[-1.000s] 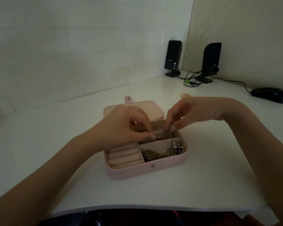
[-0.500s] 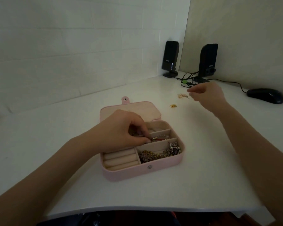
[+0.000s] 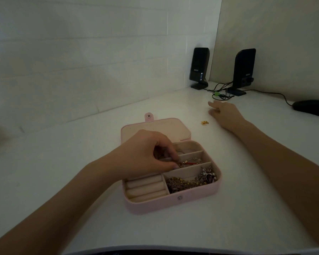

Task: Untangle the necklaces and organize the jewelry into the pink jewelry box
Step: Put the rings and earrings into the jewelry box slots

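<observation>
While the white desk (image 3: pixel 228 208) fills the lower frame, the pink jewelry box (image 3: pixel 173 204) sits open at centre, its lid folded flat toward the upper frame. Two black speakers (image 3: pixel 199 68) stand at the upper right, with a dark mouse (image 3: pixel 311 107) at the right edge.

The left hand (image 3: pixel 145 153) rests over the box's middle compartment, thumb and curled fingers pinching a red-and-metal piece (image 3: pixel 189 162) lying there. The right hand (image 3: pixel 225 115) reaches across the desk at upper right of centre, fingers extended and relaxed, holding nothing visible. Just ahead of its fingertips a faint gold item may lie; it is too small to confirm.

A tangled chain cluster (image 3: pixel 190 182) fills the lower-right compartment. The ring rolls at the box's lower left hold nothing visible. A small gold piece (image 3: pixel 204 122) lies on the desk between the lid and the right hand.

Step in hand, by judgement: collecting the remaining loose items. The next move calls for a fine fingertip pinch on the gold piece, then transfer to a free compartment.
</observation>
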`<state>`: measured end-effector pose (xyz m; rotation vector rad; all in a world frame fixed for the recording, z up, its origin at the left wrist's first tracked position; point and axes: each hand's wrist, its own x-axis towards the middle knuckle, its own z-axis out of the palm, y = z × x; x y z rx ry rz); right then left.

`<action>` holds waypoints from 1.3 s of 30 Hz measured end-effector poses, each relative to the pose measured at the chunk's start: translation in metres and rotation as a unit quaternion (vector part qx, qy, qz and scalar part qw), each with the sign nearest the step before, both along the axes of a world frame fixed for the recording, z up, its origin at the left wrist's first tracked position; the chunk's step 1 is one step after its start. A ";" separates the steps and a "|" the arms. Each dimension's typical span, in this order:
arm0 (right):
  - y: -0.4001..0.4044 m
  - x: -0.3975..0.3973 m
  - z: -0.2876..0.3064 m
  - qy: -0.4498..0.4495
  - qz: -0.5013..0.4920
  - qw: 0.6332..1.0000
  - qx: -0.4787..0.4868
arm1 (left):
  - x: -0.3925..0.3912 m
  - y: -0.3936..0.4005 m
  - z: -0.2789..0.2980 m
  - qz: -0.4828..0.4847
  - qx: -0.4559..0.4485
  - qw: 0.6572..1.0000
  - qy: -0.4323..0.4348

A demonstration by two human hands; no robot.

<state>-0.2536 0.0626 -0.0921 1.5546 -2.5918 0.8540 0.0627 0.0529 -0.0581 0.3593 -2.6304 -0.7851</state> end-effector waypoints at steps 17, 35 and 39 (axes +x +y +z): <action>0.034 -0.007 0.018 -0.179 -0.050 0.957 -0.223 | -0.001 -0.001 -0.003 -0.014 -0.040 0.999 0.013; 0.013 -0.010 0.002 0.003 -0.009 1.000 -0.022 | -0.001 -0.001 -0.004 -0.015 -0.048 0.999 0.018; 0.016 -0.007 0.003 -0.009 -0.009 0.998 -0.060 | -0.001 0.000 -0.004 -0.015 -0.044 0.999 0.018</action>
